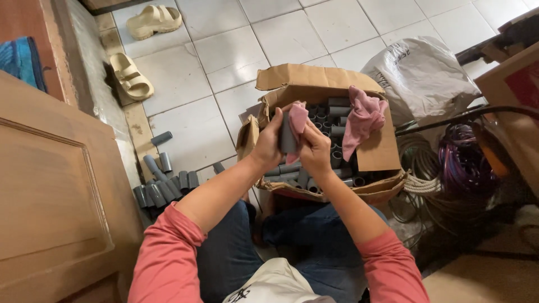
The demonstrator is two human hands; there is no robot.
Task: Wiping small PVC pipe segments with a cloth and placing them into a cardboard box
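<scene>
Tile floor; cardboard box (375,150) w/ grey pipe pieces (331,120); left hand (268,143) grasps pipe piece (287,136), right hand (314,150) grasps pink cloth (297,119).

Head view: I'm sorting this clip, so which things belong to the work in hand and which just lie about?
In hand:
left hand holding grey pipe piece
right hand with pink cloth
cardboard box of grey pipe pieces
row of pipe pieces on the floor

Lying about:
two sandals
white sack
coiled cables
wooden door

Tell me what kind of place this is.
Probably a home storeroom or entryway used as a work corner: white floor tiles, sandals by a wooden door, a cardboard box of grey pipe fittings, and coiled rope.
</scene>
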